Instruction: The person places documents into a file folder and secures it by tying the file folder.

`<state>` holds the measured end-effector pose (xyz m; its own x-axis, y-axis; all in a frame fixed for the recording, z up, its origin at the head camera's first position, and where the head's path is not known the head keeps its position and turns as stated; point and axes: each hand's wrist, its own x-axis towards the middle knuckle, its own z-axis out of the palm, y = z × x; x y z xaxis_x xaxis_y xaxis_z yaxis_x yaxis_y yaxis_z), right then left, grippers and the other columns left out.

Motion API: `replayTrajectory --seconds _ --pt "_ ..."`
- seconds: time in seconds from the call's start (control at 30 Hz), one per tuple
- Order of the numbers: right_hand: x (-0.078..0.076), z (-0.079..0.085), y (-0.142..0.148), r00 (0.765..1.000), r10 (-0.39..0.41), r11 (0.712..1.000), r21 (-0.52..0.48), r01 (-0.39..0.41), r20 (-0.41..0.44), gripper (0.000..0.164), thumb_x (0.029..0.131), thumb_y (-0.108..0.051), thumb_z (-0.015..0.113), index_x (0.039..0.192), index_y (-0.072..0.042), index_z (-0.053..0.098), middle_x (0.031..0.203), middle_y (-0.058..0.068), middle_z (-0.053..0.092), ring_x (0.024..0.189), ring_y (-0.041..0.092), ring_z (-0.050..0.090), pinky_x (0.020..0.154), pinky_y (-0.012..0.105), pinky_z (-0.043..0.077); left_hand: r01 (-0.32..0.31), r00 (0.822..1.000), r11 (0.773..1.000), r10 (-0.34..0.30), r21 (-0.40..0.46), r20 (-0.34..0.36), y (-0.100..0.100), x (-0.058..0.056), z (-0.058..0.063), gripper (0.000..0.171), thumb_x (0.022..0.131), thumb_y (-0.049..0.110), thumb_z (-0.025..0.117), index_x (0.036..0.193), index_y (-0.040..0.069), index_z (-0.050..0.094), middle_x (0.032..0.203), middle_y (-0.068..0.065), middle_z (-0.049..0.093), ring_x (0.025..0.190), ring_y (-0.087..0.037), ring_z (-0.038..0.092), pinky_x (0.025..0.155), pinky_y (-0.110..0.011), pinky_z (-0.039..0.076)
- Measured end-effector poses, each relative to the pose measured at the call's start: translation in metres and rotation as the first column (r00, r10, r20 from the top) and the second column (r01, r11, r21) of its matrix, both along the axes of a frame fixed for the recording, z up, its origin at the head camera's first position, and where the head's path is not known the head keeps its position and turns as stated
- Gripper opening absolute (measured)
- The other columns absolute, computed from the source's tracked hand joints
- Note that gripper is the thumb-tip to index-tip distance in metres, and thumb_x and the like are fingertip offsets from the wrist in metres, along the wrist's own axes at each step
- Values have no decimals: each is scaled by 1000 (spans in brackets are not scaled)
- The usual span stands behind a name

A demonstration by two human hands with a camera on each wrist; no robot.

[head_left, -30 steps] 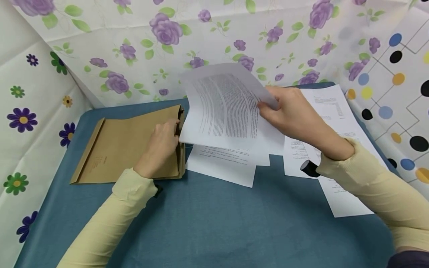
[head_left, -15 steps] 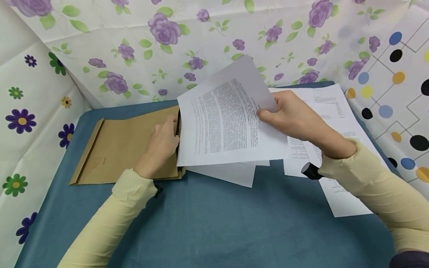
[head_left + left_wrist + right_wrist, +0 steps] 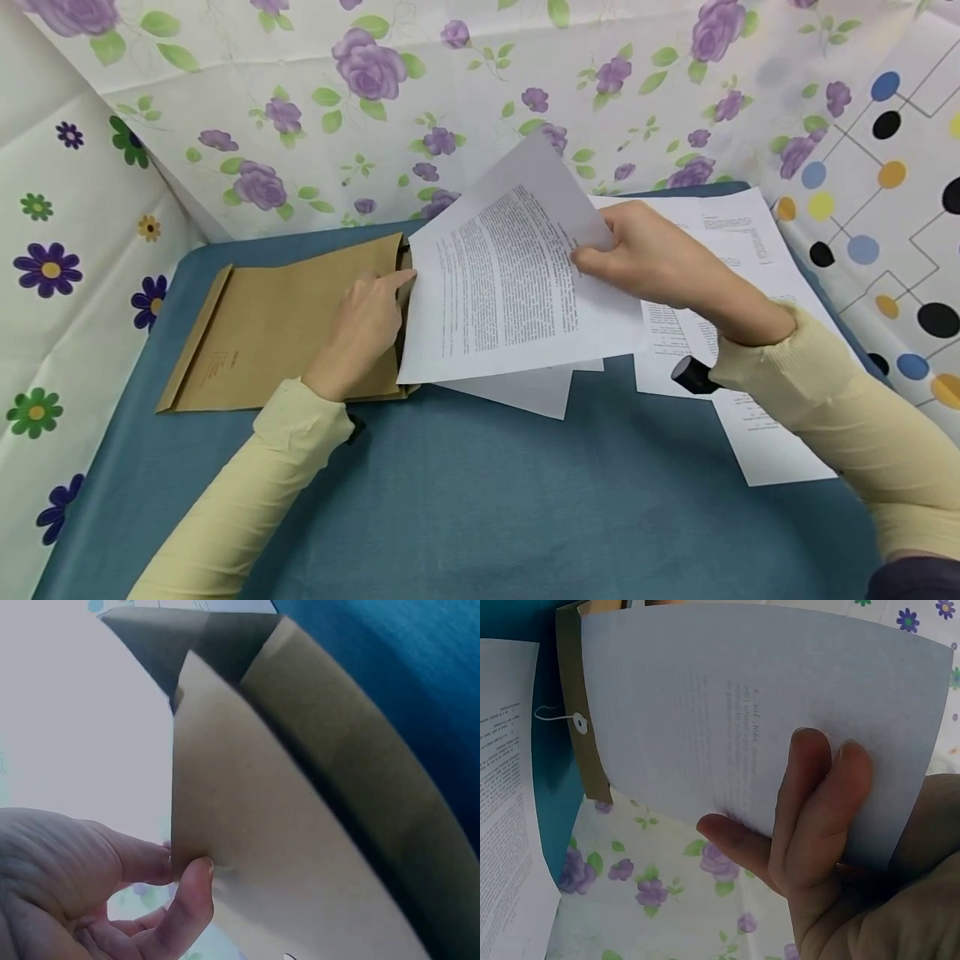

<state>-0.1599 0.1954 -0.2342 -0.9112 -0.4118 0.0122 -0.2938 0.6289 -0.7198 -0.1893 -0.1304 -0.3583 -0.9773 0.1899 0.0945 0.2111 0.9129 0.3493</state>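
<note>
A brown paper envelope (image 3: 277,325) lies at the left, its mouth facing right. My left hand (image 3: 360,329) is at that mouth; in the left wrist view its thumb and a finger pinch the edge of the envelope's front wall (image 3: 232,795), and the mouth gapes. My right hand (image 3: 656,254) grips a printed sheet of paper (image 3: 502,283) by its right side, the sheet tilted up and bowed. Its left edge is right at the envelope's mouth, overlapping it in the head view. The right wrist view shows the envelope's flap with a white button (image 3: 580,722) and string beside the sheet (image 3: 660,742).
Under the held sheet another printed paper (image 3: 517,392) lies on the blue cloth-covered table (image 3: 525,508). More printed sheets (image 3: 780,450) spread at the right, partly beneath the right forearm. A floral curtain (image 3: 480,100) stands behind the table, with patterned sheets at both sides.
The held sheet's lower edge has swung down toward me, its left edge now along the envelope's mouth. My left index finger has straightened toward the sheet.
</note>
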Motion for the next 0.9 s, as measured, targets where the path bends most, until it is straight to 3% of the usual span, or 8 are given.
replayTrajectory --seconds 0.23,0.37,0.53,0.63,0.9 --pt "-17 1 -4 994 6 1000 2 -7 113 28 98 -10 59 119 4 70 104 18 75 70 24 74 58 32 57 15 1000 998 -15 -59 7 1 2 2 42 102 -4 48 137 7 67 102 -26 59 78 -33 53 58 -38 43" --pt "-31 -3 -8 983 -27 1000 12 26 184 27 98 -12 58 118 6 66 104 19 75 72 25 75 59 34 58 10 1000 997 -9 -73 16 2 1 1 42 101 -5 47 135 6 68 105 -26 59 81 -34 55 59 -39 45" --pt "-47 -11 -13 967 -73 995 -43 86 244 28 99 -10 57 118 9 64 106 23 73 71 26 75 59 36 60 -7 1000 996 9 -90 27 3 0 1 43 101 -6 46 135 7 69 108 -26 60 84 -35 56 61 -40 46" --pt "-52 -15 -15 969 -97 992 -58 112 225 28 98 -9 57 115 12 65 108 26 72 69 25 74 57 35 59 -11 999 995 15 -98 42 4 0 2 44 101 -6 45 135 8 69 110 -27 59 85 -35 56 63 -40 46" --pt "-55 -17 -17 991 -104 993 -47 108 80 24 97 -5 54 104 11 70 116 26 70 63 21 68 52 29 54 -14 997 996 20 -83 71 3 0 3 44 101 -6 46 137 8 67 114 -26 59 89 -36 57 66 -42 49"
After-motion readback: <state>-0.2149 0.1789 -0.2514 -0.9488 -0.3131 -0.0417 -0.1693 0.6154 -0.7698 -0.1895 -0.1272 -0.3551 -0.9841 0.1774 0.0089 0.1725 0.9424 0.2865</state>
